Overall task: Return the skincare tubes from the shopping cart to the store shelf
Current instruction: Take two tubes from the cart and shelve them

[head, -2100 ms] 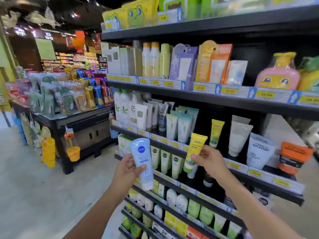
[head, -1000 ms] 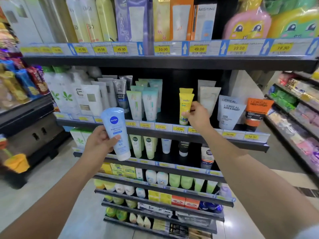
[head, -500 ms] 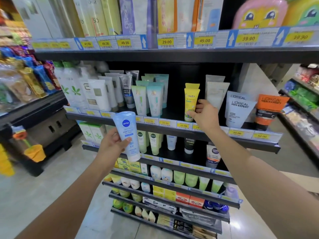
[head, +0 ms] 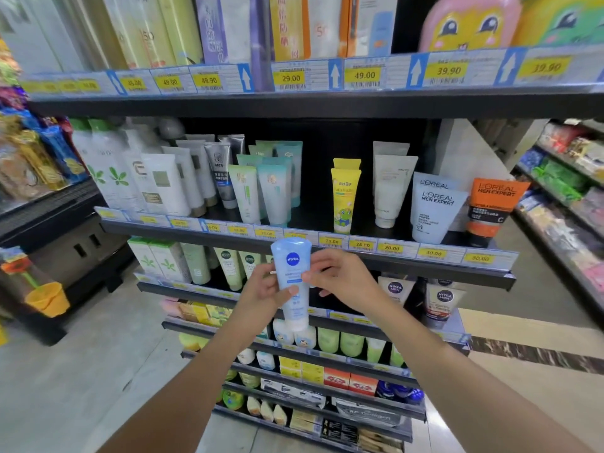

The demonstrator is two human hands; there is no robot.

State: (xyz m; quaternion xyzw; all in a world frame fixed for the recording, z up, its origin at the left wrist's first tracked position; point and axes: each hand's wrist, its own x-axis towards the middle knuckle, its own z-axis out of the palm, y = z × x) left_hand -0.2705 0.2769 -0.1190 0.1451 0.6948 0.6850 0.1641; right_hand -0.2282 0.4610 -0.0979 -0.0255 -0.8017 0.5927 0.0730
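Pale blue plastic Nivea tube (head: 292, 282) is gripped cap-down by the left hand (head: 266, 291) and pinched by the right hand (head: 340, 282), probably to be steadied before shelving.

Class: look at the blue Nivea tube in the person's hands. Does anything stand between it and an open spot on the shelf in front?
Nothing visible does. Both the left hand and right hand hold the Nivea tube in open air before the shelf. A bare gap lies left of the yellow tubes.
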